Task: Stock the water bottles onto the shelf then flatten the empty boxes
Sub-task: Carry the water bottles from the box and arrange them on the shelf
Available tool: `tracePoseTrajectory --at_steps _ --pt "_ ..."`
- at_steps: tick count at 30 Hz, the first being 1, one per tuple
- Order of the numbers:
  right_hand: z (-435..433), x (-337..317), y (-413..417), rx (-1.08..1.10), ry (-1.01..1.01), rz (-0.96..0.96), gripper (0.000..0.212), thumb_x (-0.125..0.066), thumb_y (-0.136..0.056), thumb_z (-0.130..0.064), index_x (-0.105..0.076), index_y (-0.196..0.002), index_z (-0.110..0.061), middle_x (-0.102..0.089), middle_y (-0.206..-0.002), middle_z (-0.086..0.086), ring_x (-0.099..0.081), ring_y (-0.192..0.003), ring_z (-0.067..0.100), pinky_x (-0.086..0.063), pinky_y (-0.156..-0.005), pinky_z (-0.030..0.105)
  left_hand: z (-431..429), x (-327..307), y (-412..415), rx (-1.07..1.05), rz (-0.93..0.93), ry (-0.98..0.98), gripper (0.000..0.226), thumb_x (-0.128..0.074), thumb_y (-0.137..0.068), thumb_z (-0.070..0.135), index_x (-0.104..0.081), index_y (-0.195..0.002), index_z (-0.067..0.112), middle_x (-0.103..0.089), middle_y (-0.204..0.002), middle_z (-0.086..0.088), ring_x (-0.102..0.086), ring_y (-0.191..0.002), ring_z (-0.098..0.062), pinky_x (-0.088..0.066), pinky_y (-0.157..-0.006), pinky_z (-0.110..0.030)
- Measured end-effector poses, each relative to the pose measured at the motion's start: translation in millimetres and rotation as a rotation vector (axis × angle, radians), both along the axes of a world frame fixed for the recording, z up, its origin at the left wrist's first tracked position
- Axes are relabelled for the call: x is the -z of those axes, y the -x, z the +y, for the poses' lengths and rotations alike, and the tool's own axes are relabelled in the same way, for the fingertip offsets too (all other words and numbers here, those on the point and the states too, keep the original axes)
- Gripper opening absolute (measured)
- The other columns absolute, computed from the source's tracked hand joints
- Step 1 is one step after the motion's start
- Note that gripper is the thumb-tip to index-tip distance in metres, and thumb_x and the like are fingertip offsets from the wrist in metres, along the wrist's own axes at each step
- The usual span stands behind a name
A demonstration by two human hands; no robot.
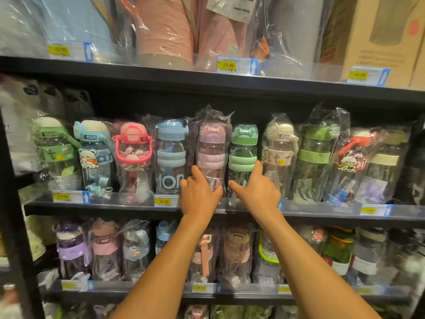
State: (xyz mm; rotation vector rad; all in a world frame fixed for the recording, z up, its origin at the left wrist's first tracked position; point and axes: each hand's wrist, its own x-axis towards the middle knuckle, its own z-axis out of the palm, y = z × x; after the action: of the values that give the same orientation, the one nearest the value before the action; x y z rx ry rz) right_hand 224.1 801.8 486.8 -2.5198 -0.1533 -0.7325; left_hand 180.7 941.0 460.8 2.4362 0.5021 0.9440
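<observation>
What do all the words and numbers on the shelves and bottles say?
"23.00": top-shelf price tag, yellow, on the upper shelf edge.
"18.00": middle price tag, on the middle shelf edge.
"17.00": left price tag, on the same shelf edge.
"MON", partly hidden: blue-capped bottle.
The other price tags, the barcodes and the rest of the bottle print are too blurred to read.

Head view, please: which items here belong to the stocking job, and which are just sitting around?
Job: pink bottle, held by left hand; green bottle, held by right hand; middle shelf.
Just there: price tag; boxed flask; lower-shelf bottles.
</observation>
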Motion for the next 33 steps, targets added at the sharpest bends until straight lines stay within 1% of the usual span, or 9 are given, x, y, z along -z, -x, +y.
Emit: tracePoseTrajectory --at_steps 5,10,13,17,20,23,27,29,33 --pt "0 5 4 -0.016 -0.059 0.004 0.083 -0.068 -0.086 -0.064 -0.03 -0.143 -0.018 -0.07 -0.113 0.007 -0.068 -0.102 0.035 -0.042 -0.069 0.038 2 -1 4 0.024 0.015 0.008 0.099 -0.068 -0.091 0.058 -0.015 -0.157 0.007 -0.058 -0.136 -0.018 -0.044 -0.133 -0.037 -0.051 -0.092 -0.047" --pt "3 10 5 -0.037 -0.131 0.018 0.071 -0.071 -0.086 -0.06 -0.039 -0.132 -0.015 -0.06 -0.127 0.008 -0.064 -0.111 0.037 -0.049 -0.079 0.045 4 -1 11 0.085 -0.031 0.02 0.099 -0.07 -0.093 0.052 -0.013 -0.16 0.006 -0.04 -0.156 -0.018 -0.04 -0.142 -0.037 -0.046 -0.107 -0.048" --pt "4 12 8 -0.036 -0.117 -0.002 0.071 -0.071 -0.088 -0.056 -0.04 -0.134 -0.012 -0.048 -0.134 0.011 -0.061 -0.114 0.04 -0.048 -0.08 0.045 5 0 17 0.117 -0.049 0.007 0.102 -0.069 -0.094 0.05 -0.008 -0.162 0.006 -0.032 -0.161 -0.018 -0.038 -0.145 -0.036 -0.042 -0.112 -0.046" --pt "4 12 13 -0.055 -0.147 -0.003 0.071 -0.073 -0.089 -0.053 -0.039 -0.136 -0.01 -0.046 -0.134 0.012 -0.06 -0.114 0.039 -0.045 -0.075 0.042 6 2 25 0.139 -0.064 -0.006 0.102 -0.067 -0.096 0.049 -0.003 -0.164 0.006 -0.024 -0.166 -0.017 -0.031 -0.151 -0.034 -0.036 -0.118 -0.043" --pt "-2 12 21 -0.081 -0.164 -0.028 0.075 -0.073 -0.09 -0.05 -0.037 -0.143 -0.011 -0.045 -0.14 0.013 -0.059 -0.117 0.04 -0.046 -0.078 0.043 6 4 32 0.139 -0.075 -0.037 0.102 -0.066 -0.097 0.049 -0.002 -0.164 0.007 -0.019 -0.168 -0.015 -0.027 -0.153 -0.033 -0.034 -0.119 -0.043" --pt "-12 11 30 -0.094 -0.152 -0.082 0.07 -0.069 -0.092 -0.051 -0.039 -0.145 -0.016 -0.045 -0.142 0.008 -0.058 -0.117 0.037 -0.048 -0.081 0.045 1 5 38 0.091 -0.131 -0.117 0.097 -0.066 -0.096 0.051 -0.009 -0.164 0.012 -0.018 -0.169 -0.009 -0.024 -0.154 -0.03 -0.038 -0.119 -0.046" --pt "-35 8 36 -0.11 -0.078 -0.205 0.053 -0.064 -0.095 -0.05 -0.047 -0.138 -0.024 -0.045 -0.14 -0.001 -0.064 -0.105 0.032 -0.045 -0.069 0.039 -18 3 40 0.042 -0.259 -0.263 0.079 -0.068 -0.093 0.048 -0.03 -0.158 0.02 -0.031 -0.165 -0.004 -0.031 -0.149 -0.029 -0.042 -0.113 -0.051" --pt "-49 6 35 -0.11 -0.063 -0.289 0.047 -0.066 -0.094 -0.045 -0.051 -0.133 -0.024 -0.048 -0.136 -0.001 -0.063 -0.107 0.029 -0.046 -0.066 0.038 -31 1 37 0.068 -0.319 -0.315 0.074 -0.07 -0.092 0.045 -0.036 -0.153 0.021 -0.037 -0.161 -0.004 -0.035 -0.146 -0.029 -0.043 -0.111 -0.051" --pt "-85 5 22 -0.083 -0.07 -0.405 0.046 -0.072 -0.088 -0.036 -0.057 -0.128 -0.019 -0.051 -0.132 0.003 -0.054 -0.119 0.029 -0.053 -0.083 0.044 -67 -3 24 0.136 -0.378 -0.356 0.071 -0.07 -0.092 0.041 -0.041 -0.152 0.019 -0.041 -0.158 -0.004 -0.04 -0.143 -0.028 -0.042 -0.114 -0.046"
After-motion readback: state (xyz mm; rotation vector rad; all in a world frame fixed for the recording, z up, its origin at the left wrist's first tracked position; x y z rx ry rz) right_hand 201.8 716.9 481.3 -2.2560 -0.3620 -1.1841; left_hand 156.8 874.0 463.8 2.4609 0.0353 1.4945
